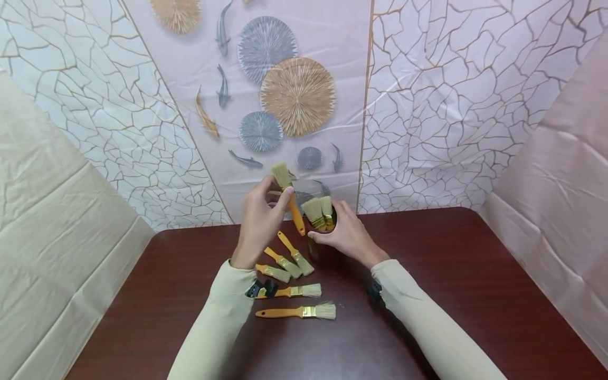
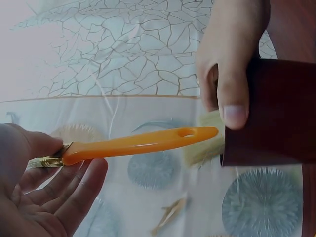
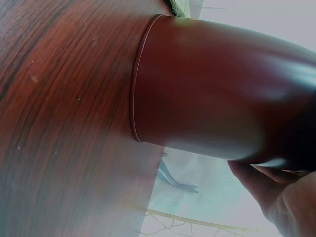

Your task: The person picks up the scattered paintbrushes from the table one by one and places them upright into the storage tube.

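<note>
Paintbrush [image 1: 296,214] in the air, bristles up, with the tip of its handle near the mouth of the dark cup [image 2: 276,113]. The left hand [image 1: 260,216] pinches it between thumb and fingers near the metal band — a hold that probably leaves the whole handle free and pointing down. The right hand [image 1: 353,235] curls round the cup near its rim, likely to keep it steady; whether its base touches the table [image 1: 427,306] I cannot tell. Brushes inside [image 1: 314,211] show bristles up, which presumably spares the hairs. Five loose brushes [image 1: 295,313] lie on the table, three aslant and two straight across — perhaps spread for easy picking. Patterned cloth [image 1: 332,31] hangs behind.
</note>
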A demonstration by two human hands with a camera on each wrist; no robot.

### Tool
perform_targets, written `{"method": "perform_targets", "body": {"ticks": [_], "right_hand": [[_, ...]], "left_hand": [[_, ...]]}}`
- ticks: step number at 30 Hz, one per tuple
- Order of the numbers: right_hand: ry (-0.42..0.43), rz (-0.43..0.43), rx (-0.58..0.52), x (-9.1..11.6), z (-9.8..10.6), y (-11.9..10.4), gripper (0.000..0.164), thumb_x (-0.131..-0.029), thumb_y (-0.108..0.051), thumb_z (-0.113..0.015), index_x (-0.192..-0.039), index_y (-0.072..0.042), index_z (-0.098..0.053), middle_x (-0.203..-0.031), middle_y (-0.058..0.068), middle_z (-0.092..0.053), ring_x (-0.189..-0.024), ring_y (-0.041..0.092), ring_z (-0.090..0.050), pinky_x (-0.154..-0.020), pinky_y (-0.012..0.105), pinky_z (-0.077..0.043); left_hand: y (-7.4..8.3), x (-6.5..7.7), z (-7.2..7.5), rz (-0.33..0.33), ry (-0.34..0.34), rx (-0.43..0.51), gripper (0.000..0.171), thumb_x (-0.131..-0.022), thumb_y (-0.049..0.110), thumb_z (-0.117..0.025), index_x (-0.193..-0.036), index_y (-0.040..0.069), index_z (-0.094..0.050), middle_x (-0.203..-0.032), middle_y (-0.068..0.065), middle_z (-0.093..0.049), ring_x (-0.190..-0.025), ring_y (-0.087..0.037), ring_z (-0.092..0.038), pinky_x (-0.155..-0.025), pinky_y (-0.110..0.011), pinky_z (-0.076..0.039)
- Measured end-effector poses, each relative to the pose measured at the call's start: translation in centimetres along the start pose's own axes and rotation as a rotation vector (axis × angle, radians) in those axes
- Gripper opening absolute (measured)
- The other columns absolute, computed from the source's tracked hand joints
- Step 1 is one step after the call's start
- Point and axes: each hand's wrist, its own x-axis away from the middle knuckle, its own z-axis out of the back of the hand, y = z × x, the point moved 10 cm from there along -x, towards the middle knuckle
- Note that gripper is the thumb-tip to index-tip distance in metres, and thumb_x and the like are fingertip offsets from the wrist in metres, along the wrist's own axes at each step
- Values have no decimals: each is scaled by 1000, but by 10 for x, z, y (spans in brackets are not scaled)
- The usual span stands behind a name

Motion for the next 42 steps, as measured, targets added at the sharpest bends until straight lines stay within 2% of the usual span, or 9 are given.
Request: {"method": "perform_targets", "body": {"ticks": [3,12,17,23,28,32,34,37,42], "right_hand": [[-3,-2,-10,1,-1,1,107,-77,-63,-86,-160,-12,-40,-120,7,-52,-97,27,-57,-87,48,-54],[-9,-9,-14,2,-2,3,107,-77,-66,-84,-160,-16,-40,-118,5,-51,-96,26,-58,-87,48,-54],[-5,-3,-16,1,-3,2,103,-79,-59,-87,-160,-18,-40,-119,5,-51,-98,26,-58,-87,48,-54],[8,12,-13,1,-3,0,99,-77,-61,-86,-156,-19,-44,-119,4,-51,-99,26,-57,-86,48,-54],[8,17,-7,1,-1,-1,98,-77,-60,-85,-157,-19,-44,-119,4,-51,-99,25,-57,-83,48,-55],[2,17,-4,1,0,-1,97,-79,-57,-85,-157,-17,-43,-121,5,-51,-99,26,-58,-84,49,-55],[-2,22,-3,0,0,-1,97,-80,-55,-85,-157,-16,-43,-124,7,-51,-102,28,-59,-87,50,-55],[-5,30,1,0,0,-2,98,-79,-52,-85,-158,-13,-42,-129,9,-52,-107,30,-59,-93,52,-54],[2,33,4,0,1,-2,100,-78,-49,-86,-159,-9,-41,-134,11,-53,-111,31,-60,-96,52,-54]], "left_hand": [[0,-6,-8,-9,15,47,16,-106,18,-66,-102,3,-64,-101,-13,-74,-90,-26,-77,-73,-35,-64],[-10,-17,-35,-15,-1,-26,13,-103,15,-69,-112,6,-68,-101,-10,-74,-91,-23,-76,-67,-34,-62],[-21,-16,-51,26,-70,-127,21,-98,13,-72,-118,7,-66,-97,-8,-72,-76,-19,-72,-65,-33,-59],[-31,-10,-65,83,-147,-274,33,-103,25,-70,-129,4,-70,-86,-5,-73,-60,-14,-63,-57,-33,-52],[-29,-5,-70,59,-160,-398,23,-104,27,-69,-105,6,-78,-62,2,-60,-47,-13,-51,-48,-29,-40],[-28,-2,-76,28,-177,-456,31,-106,25,-66,-81,8,-74,-55,5,-46,-43,-11,-40,-44,-26,-30],[-27,0,-79,17,-181,-479,28,-104,23,-68,-82,7,-74,-57,4,-51,-45,-10,-43,-45,-26,-32],[-27,1,-83,2,-173,-516,15,-100,20,-74,-101,6,-76,-67,0,-65,-46,-11,-50,-45,-27,-39],[-28,3,-84,-29,-146,-605,25,-96,21,-79,-112,5,-67,-66,-3,-66,-45,-16,-53,-45,-32,-44]]}}
